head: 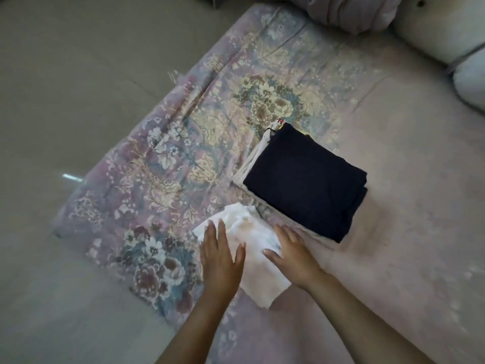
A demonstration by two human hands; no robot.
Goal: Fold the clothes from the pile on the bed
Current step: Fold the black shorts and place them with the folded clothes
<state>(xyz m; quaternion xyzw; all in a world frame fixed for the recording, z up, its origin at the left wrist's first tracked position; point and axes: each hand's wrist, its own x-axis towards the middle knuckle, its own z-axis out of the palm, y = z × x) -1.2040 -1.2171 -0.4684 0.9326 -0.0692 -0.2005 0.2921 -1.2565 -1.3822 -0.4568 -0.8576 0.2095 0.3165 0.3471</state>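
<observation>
- Two hands, left hand (220,261) and right hand (294,254), press flat-fingered on a white garment (252,248) between them.
- Folded stack (304,179) lies just beyond, mid-bed (406,179).

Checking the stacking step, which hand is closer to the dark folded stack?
Right hand, just beside the dark folded stack at its near corner. Left hand lies farther away, across the white garment.

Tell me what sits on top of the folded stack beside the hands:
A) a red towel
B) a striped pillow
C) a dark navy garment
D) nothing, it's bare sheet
C: a dark navy garment lies folded on top of the stack, with lighter fabric edges showing beneath it.
</observation>
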